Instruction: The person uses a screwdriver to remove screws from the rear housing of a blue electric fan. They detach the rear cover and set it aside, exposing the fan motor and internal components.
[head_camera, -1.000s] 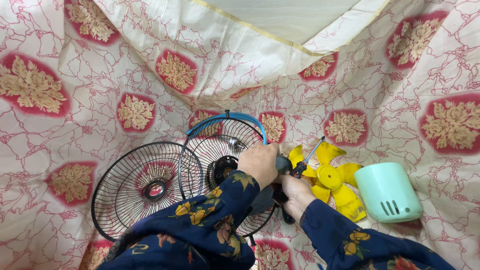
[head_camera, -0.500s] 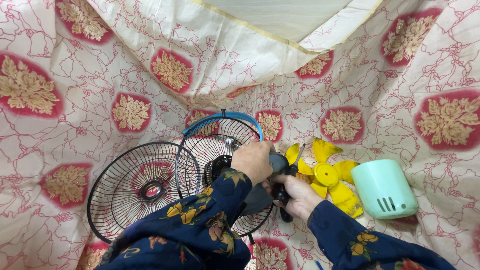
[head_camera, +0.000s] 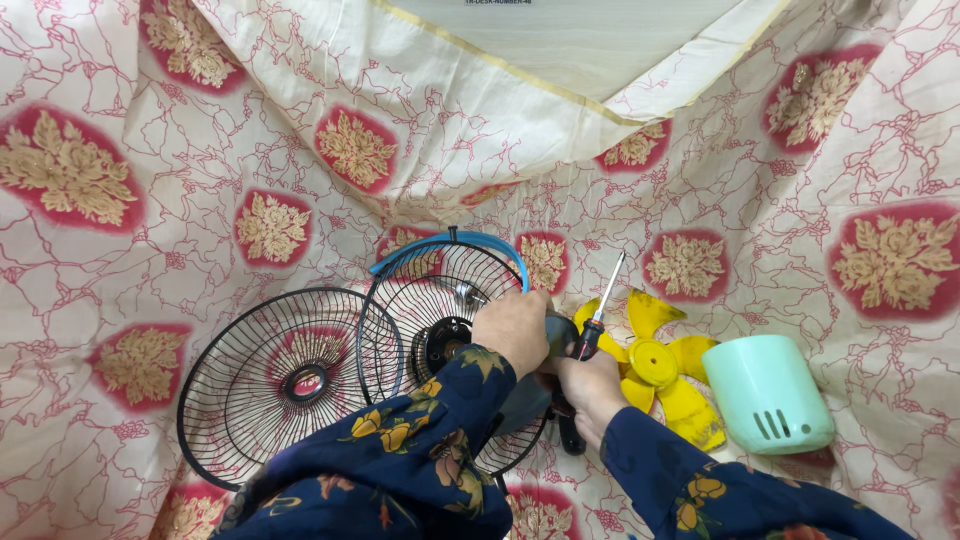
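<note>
Head view: fan motor (head_camera: 560, 335), dark grey, sits mid-frame on the back of the blue-rimmed rear grille (head_camera: 450, 330), which stands upright on a floral cloth (head_camera: 200, 150). Left hand (head_camera: 515, 328) curled over the motor top, gripping it. Right hand (head_camera: 588, 388) closed round a screwdriver (head_camera: 597, 318), red/black handle, shaft pointing up & slightly right. Loose front grille (head_camera: 290, 380) lies flat just left, overlapping the rear one. Yellow blade (head_camera: 655, 365) just right of the hands; mint green housing (head_camera: 768, 395) beyond it. Cloth rises on all sides; open room above the grilles.
</note>
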